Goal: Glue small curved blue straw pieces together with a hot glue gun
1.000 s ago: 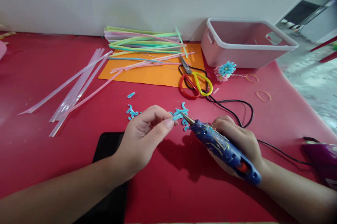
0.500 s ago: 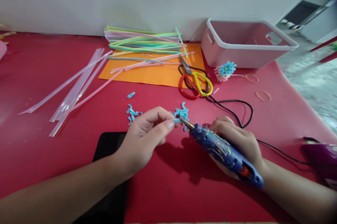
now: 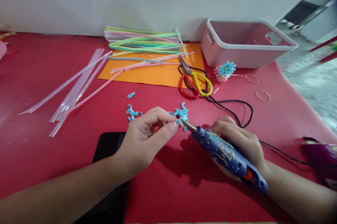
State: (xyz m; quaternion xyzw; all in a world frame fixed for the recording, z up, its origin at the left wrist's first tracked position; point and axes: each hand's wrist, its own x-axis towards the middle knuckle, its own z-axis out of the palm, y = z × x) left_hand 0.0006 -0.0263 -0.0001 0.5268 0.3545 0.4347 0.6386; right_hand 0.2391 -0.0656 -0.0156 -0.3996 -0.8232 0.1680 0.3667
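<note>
Two bare hands work above a red tabletop point(image 3: 171, 196). At left, the fingers of the left hand point(image 3: 143, 139) are clamped on a small blue piece point(image 3: 179, 121). At right, the right hand point(image 3: 240, 143) has its fingers wrapped around a blue glue gun point(image 3: 226, 153) — whether they squeeze the trigger is hidden.

Over the last second, the glue gun has drawn slightly nearer and rightward, while the left fingertips have edged right, so less of the blue piece shows. Its exposed end now sits at the nozzle point(image 3: 190, 126) — contact cannot be confirmed. That pose suggests gluing right at the piece's end, though no bead is visible. Loose blue snippets point(image 3: 183, 106) lie just beyond, on the far side.
</note>
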